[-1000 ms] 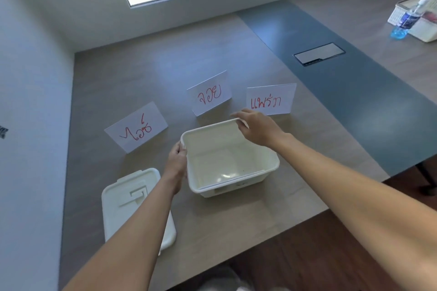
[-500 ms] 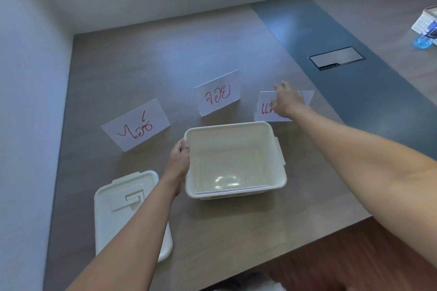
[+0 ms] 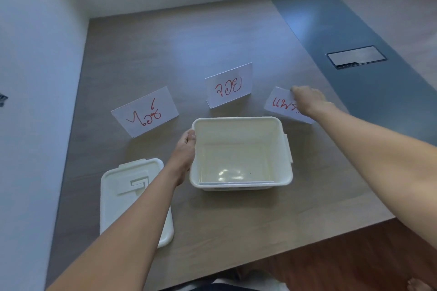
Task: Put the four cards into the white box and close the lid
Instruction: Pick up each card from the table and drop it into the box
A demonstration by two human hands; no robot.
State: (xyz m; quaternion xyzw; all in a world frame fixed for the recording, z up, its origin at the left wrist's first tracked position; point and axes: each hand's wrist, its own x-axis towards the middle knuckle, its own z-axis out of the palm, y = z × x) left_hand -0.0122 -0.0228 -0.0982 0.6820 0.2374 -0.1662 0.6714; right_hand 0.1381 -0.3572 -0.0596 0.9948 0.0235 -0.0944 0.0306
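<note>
A person's two bare arms reach over a wood-grain counter (image 3: pixel 212 42), seen from above. In the middle sits an open white box (image 3: pixel 241 184), its pale inside showing only a thin clear sheet leaning against the near wall. The left hand (image 3: pixel 183 156) curls around the box's left rim. The right hand (image 3: pixel 308 99) reaches past the box's far right corner and pinches the top edge of a white card (image 3: pixel 280 104) with red handwriting, tilted (whether it touches the counter cannot be told). Two more cards with red handwriting stand upright beyond the box: a middle card (image 3: pixel 228 86) just behind it and a left card (image 3: pixel 144 111) off to the far left. The white lid (image 3: pixel 123 196) lies flat on the counter left of the box, partly under the left forearm.
</note>
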